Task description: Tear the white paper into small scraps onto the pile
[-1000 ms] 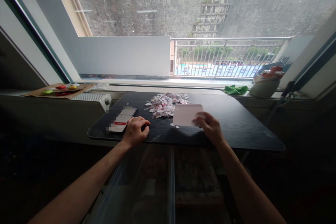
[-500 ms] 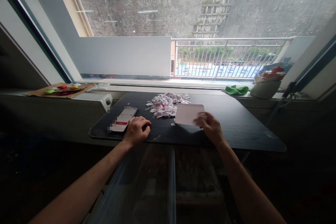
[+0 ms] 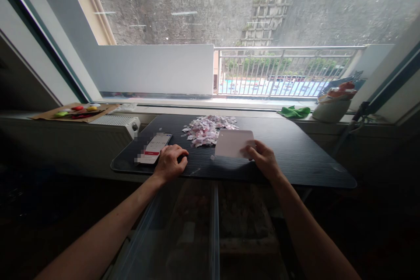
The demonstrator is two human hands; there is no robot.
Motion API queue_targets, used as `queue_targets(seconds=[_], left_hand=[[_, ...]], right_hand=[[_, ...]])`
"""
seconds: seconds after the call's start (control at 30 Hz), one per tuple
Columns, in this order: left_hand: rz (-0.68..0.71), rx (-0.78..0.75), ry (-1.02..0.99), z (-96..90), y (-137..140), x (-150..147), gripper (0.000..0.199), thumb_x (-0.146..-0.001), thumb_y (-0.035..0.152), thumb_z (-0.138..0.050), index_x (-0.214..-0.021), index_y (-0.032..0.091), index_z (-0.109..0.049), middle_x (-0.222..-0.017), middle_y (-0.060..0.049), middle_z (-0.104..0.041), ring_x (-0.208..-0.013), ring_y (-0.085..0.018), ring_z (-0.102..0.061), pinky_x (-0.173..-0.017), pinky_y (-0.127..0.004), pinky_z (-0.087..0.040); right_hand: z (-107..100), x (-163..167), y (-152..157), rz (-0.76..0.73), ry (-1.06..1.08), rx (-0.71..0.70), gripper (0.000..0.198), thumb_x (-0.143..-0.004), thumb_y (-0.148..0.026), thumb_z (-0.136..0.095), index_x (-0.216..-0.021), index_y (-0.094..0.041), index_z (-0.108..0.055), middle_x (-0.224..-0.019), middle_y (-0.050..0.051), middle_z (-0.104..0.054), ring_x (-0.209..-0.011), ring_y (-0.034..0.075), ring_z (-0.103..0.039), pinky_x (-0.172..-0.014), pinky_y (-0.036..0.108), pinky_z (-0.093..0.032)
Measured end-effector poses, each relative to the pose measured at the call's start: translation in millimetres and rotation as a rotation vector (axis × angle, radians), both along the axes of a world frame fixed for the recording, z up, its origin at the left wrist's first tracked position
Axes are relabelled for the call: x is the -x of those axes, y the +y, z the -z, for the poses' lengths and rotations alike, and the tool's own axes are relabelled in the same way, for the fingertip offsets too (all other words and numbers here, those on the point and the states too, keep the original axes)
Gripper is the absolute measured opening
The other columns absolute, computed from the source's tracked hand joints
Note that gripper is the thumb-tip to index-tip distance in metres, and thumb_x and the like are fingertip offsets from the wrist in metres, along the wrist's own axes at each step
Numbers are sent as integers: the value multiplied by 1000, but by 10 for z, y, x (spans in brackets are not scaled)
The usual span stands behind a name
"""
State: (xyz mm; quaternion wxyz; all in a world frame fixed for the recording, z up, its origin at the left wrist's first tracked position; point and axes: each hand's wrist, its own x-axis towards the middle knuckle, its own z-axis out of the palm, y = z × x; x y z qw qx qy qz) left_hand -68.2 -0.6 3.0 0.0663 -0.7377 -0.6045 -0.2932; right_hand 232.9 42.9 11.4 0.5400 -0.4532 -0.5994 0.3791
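Observation:
My right hand (image 3: 262, 157) grips the right end of a pale flat card (image 3: 233, 143) with rounded corners; its fingers are blurred. The card is tilted above the dark table (image 3: 278, 140), its lower edge near the surface. Behind and to the left of it lies a heap of torn paper scraps (image 3: 205, 130), white with pinkish bits. One small white scrap (image 3: 212, 157) sits by the card's lower left corner. My left hand (image 3: 170, 159) rests on the near table edge, fingers loosely bent, thumb apart, holding nothing. Beside it lies a phone (image 3: 154, 148) showing a timer.
A white radiator (image 3: 120, 123) and a cardboard sheet (image 3: 49, 113) with colourful items are at the left. On the sill at the right lie a green cloth (image 3: 295, 112) and a pale pot-like container (image 3: 333, 110). Below the table edge stands a clear plastic bin (image 3: 215, 227).
The card in my right hand has shifted slightly left, and the small scrap at its corner has moved left too. My left hand stays in place.

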Motion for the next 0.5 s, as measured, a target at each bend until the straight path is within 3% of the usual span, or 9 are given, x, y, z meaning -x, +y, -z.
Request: queue_targets(seconds=[0.5], left_hand=[[-3, -7, -5, 5, 0, -1, 17, -75, 24, -50, -79, 21, -66, -83, -4, -65, -87, -22, -59, -92, -43, -39]], right_hand=[[85, 2, 67, 120, 78, -43, 41, -70, -45, -63, -97, -15, -61, -77, 7, -73, -67, 18, -66, -54, 27, -51]])
